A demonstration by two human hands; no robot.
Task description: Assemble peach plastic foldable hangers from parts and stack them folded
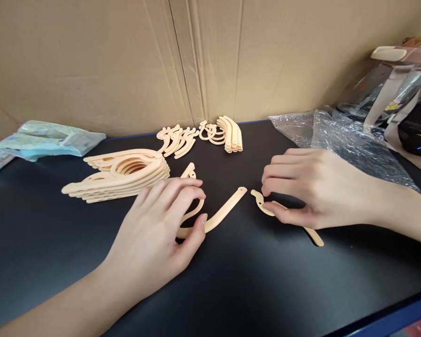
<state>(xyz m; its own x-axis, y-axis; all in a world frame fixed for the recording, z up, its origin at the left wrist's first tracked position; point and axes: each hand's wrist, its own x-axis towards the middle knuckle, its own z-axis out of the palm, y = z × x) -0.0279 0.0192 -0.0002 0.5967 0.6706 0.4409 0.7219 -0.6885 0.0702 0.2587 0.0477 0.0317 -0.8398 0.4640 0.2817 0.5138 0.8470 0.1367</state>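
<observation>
Over the middle of the table my left hand (pixel 161 224) is curved, with thumb and fingers apart. Beneath it lie a cream plastic hanger hook (pixel 199 206) and a long curved hanger arm (pixel 226 210), which the thumb touches. Part of these pieces is hidden by the hand. To the right, my right hand (pixel 301 187) has its thumb and fingers closed on a cream hanger piece (pixel 259 202) low over the table. A straight end (pixel 315 236) sticks out below that hand; whether it is the same piece is hidden.
A stack of cream hangers (pixel 126 173) lies at the left. Farther back are small hanger pieces (pixel 177 140), hooks (pixel 210 133) and bundled arms (pixel 231 134). A wipes packet (pixel 49 138), crumpled clear plastic (pixel 344 140) and a strapped bottle (pixel 396 89) stand near the cardboard wall (pixel 126 65).
</observation>
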